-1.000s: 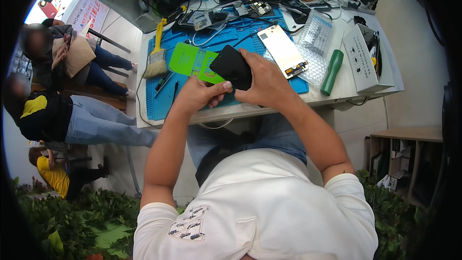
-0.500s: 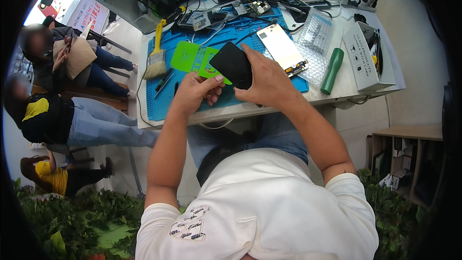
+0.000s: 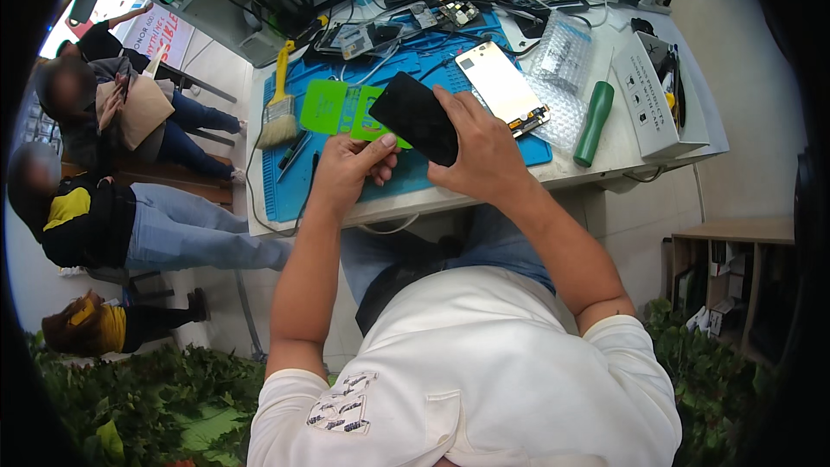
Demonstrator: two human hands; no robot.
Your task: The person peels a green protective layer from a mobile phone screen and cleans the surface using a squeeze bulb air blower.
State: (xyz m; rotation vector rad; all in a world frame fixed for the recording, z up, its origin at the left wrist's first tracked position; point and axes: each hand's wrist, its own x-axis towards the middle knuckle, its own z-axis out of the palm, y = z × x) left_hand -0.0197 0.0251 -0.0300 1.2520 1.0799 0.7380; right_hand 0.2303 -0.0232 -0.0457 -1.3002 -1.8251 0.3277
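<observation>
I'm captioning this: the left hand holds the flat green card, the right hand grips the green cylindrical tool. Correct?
Not quite: the head view shows the right hand gripping a flat black rectangular panel; the green cylindrical tool lies untouched. The left hand does hold the flat green card.

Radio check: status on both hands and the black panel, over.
Left hand pinching green sheet. Right hand gripping black panel, partly overlapping the sheet in view. Green-handled tool and bubble wrap lying off to the right.
</observation>
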